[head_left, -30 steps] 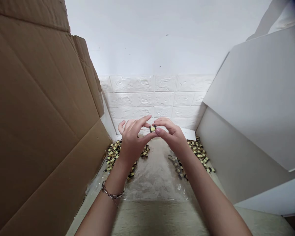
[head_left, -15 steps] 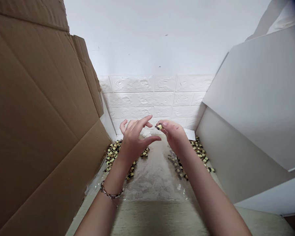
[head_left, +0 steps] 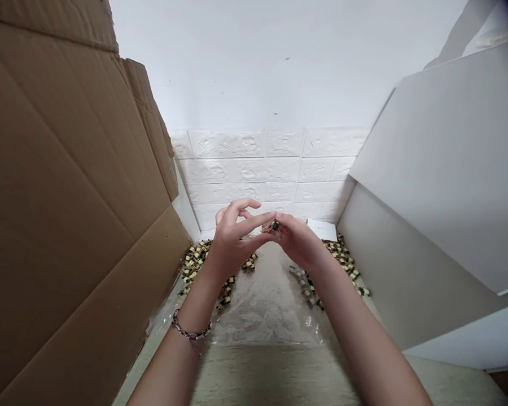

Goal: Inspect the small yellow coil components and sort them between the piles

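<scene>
A small black-and-yellow wire-wound coil (head_left: 275, 225) with thin copper-coloured leads is held up above the plastic sheet, its dark end facing me. My right hand (head_left: 298, 239) pinches it with thumb and fingers. From the other side, my left hand (head_left: 237, 234) closes thumb and index finger around the same coil, the remaining fingers raised and curved. Fingers partly cover the coil, so the exact contact points are hidden. Below lie many similar coils, in a left pile (head_left: 195, 262) and a right pile (head_left: 345, 262).
Clear plastic sheeting (head_left: 266, 316) covers part of the pale tabletop (head_left: 271, 375). Brown cardboard (head_left: 68, 197) walls the left side, and white panels (head_left: 444, 169) wall the right. A white card (head_left: 322, 229) lies at the back, before the brick-patterned wall (head_left: 241, 169).
My left hand has moved right and closed its thumb and index finger at the coil. The coil has turned so its dark end faces me, in my right fingers.
</scene>
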Demonstrator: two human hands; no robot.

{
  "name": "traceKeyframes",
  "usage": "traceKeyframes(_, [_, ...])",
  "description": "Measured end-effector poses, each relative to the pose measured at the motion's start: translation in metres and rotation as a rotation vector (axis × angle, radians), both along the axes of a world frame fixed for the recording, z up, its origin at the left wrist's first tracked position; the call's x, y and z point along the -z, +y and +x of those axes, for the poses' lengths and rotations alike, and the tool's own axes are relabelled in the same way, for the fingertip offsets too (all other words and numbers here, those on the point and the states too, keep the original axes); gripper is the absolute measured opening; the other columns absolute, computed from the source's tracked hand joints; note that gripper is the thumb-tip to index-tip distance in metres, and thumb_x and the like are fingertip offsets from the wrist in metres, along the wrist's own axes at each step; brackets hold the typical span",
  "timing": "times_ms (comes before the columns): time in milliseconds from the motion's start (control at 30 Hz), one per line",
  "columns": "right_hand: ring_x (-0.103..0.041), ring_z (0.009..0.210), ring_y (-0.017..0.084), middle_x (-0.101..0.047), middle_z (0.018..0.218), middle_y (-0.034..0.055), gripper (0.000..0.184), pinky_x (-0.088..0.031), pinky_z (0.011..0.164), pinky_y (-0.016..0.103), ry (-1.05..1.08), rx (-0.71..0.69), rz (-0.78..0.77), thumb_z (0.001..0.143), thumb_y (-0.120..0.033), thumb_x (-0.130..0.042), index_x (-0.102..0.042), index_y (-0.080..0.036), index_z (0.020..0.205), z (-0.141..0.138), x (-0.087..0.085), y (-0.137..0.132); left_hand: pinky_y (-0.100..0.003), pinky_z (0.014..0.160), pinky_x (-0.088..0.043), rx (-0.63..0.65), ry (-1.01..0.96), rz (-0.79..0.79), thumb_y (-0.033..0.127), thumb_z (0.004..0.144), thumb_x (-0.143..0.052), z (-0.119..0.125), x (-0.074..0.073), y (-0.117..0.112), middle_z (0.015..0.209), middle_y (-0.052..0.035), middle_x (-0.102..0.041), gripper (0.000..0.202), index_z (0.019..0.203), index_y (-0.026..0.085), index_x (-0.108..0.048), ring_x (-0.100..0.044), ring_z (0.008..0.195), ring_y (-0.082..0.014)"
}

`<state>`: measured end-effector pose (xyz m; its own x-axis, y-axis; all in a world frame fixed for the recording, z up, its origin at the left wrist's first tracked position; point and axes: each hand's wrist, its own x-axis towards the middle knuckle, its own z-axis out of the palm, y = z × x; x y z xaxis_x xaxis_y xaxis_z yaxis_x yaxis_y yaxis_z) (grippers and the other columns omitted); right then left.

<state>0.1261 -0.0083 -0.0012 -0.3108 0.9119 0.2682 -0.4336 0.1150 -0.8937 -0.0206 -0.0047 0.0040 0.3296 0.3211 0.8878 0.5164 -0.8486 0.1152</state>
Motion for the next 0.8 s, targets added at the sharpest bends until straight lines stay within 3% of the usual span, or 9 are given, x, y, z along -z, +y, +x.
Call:
traceKeyframes(333, [-0.048, 0.075, 0.011, -0.055, 0.071, -0.0016, 0.017, -0.038, 0.069, 0.024, -0.160, -0.026, 0.029, 0.077, -0.029, -0.049, -0.061, -0.019, 0.071, 0.000, 0.005, 0.003, -0.032, 0.076, -0.042, 0.058, 0.019, -0.085, 0.028, 0.068, -0.063, 0.000, 0.000, -0.001, 0.103, -0.0067, -0.051, 0.027, 0.095, 0.027, -0.062, -0.052, 0.078, -0.0123])
traceKeyframes(500, [-0.051, 0.075, 0.012, -0.057, 0.072, -0.0005, 0.023, -0.041, 0.070, 0.025, -0.137, -0.043, 0.024, 0.078, -0.038, -0.048, -0.061, -0.020, 0.071, -0.002, 0.008, 0.006, -0.033, 0.080, -0.042, 0.039, -0.005, -0.114, 0.027, 0.067, -0.064, 0.002, 0.000, -0.002, 0.103, -0.0071, -0.053, 0.022, 0.089, 0.024, -0.063, -0.053, 0.086, -0.0152])
traceKeyframes(633, [-0.053, 0.067, 0.013, -0.059, 0.072, 0.0022, 0.038, -0.041, 0.075, 0.031, -0.199, 0.124, 0.011, 0.077, -0.050, -0.043, -0.061, -0.016, 0.077, -0.002, 0.011, 0.010, -0.034, 0.082, -0.041, 0.026, -0.087, -0.151, 0.032, 0.065, -0.065, 0.004, -0.001, -0.003, 0.091, -0.0049, -0.062, 0.023, 0.086, 0.023, -0.062, -0.056, 0.089, -0.0171])
traceKeyframes(800, [-0.053, 0.070, 0.013, -0.059, 0.075, 0.0036, 0.041, -0.040, 0.075, 0.029, -0.322, 0.382, 0.179, 0.080, -0.049, -0.037, -0.060, -0.015, 0.077, -0.002, 0.004, 0.005, -0.034, 0.081, -0.043, -0.027, -0.196, -0.213, 0.036, 0.067, -0.063, 0.005, -0.001, -0.005, 0.082, -0.0028, -0.066, 0.021, 0.082, 0.022, -0.062, -0.059, 0.081, -0.0159])
